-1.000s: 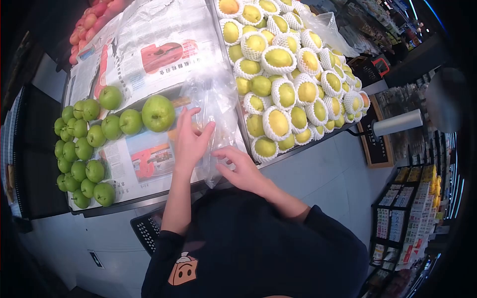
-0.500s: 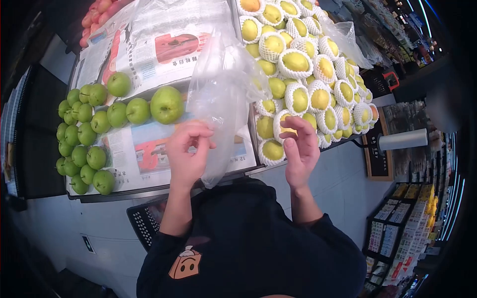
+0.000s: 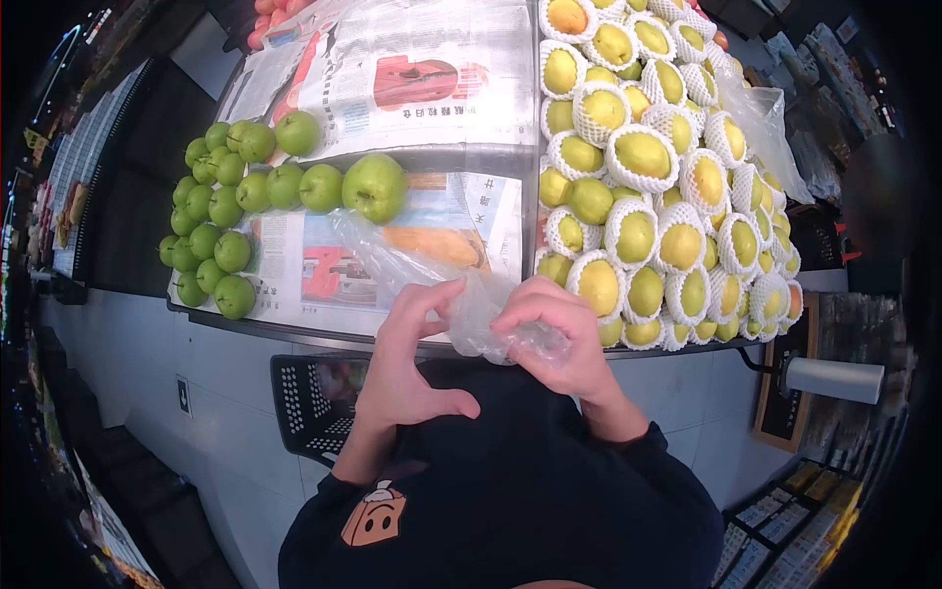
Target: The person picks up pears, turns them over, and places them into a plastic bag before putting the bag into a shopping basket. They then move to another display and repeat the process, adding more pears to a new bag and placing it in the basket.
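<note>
A clear plastic bag (image 3: 478, 316) hangs between my hands in front of my chest, one end trailing left over the newspaper toward the green apples. My right hand (image 3: 559, 337) has its fingers closed on the bag's bunched near end. My left hand (image 3: 402, 358) is curved in a C, thumb well apart from the fingers, with its fingertips right at the bag's left side. Beyond the bag's far end sits a large green apple (image 3: 375, 188), the last in a row of green apples (image 3: 285, 186) on the newspaper (image 3: 446, 93).
Yellow-green fruits in white foam nets (image 3: 643, 157) are piled on the right of the stand. A black basket (image 3: 304, 398) is below its front edge. At the right are a roll (image 3: 834, 380) and a packed shelf (image 3: 795, 510). Another plastic bag (image 3: 770, 128) lies by the pile.
The bag has come down from upright to lower between my hands. My right hand has moved left and closed on it; my left hand has opened wider. The view has shifted.
</note>
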`<state>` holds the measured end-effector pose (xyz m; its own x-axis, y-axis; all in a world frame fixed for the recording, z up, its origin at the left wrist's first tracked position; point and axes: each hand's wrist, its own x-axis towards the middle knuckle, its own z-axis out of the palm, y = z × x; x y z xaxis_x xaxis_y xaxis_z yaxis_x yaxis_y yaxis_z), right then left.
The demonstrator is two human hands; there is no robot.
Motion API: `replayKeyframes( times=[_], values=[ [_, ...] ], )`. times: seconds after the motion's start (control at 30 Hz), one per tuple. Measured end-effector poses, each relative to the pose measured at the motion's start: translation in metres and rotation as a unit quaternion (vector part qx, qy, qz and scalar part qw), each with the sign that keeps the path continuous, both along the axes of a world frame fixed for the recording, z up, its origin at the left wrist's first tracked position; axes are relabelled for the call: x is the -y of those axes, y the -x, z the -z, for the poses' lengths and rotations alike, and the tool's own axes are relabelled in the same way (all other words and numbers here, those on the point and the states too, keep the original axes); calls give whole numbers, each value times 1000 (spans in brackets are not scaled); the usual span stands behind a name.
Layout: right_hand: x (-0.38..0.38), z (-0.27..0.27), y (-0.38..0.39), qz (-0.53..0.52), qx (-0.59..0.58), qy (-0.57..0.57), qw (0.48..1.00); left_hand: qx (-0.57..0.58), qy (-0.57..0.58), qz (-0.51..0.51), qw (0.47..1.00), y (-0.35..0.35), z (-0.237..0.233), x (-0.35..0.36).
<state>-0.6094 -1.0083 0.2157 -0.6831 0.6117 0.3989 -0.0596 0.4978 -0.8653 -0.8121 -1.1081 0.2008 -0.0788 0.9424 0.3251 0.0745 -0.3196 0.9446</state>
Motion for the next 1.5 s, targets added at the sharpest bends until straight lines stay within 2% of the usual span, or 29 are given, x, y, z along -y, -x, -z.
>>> replayKeyframes(
  times=[0.1,0.17,0.27,0.4,0.5,0.6,0.7,0.8,0.9,0.93,1.03,1.13,1.17,1.2,1.33,1.4,1.5],
  values=[
    [8,5,5,-25,-27,28,999,-46,52,-57,996,-11,17,-1],
    [5,11,0,-5,-43,36,998,-49,87,-96,990,-15,23,0],
    [2,13,-11,67,-84,62,992,-130,86,-142,978,-10,19,2],
    [2,15,-16,102,-87,32,990,-184,133,-136,964,1,21,-2],
    [8,3,-5,121,-30,-5,992,-149,140,-75,976,-3,9,-1],
    [8,13,-9,68,48,3,997,-193,85,-64,975,-10,9,-5],
    [8,31,-19,22,87,1,996,-260,118,-80,955,-11,27,-5],
    [12,28,-14,97,91,-51,990,-101,117,-96,983,-6,32,-3],
    [15,26,-2,149,111,-34,982,-1,26,-99,995,-2,33,-1],
    [13,36,-1,145,134,-31,980,26,7,-90,996,-3,30,0],
    [10,56,13,149,81,31,985,146,-9,-27,989,-9,37,0],
    [0,72,16,98,72,82,989,193,-18,16,981,-17,27,0],
    [-2,75,16,78,80,97,989,138,-16,-6,990,-14,29,0],
    [5,67,22,110,-3,222,969,83,-12,-29,996,-10,33,-1],
    [13,60,21,178,-153,197,952,-119,-13,-114,986,2,13,-6],
    [17,57,18,196,-204,176,943,-181,15,-129,975,0,2,-10],
    [24,45,16,185,-154,184,953,-256,31,-143,956,6,18,-13]
  ],
)
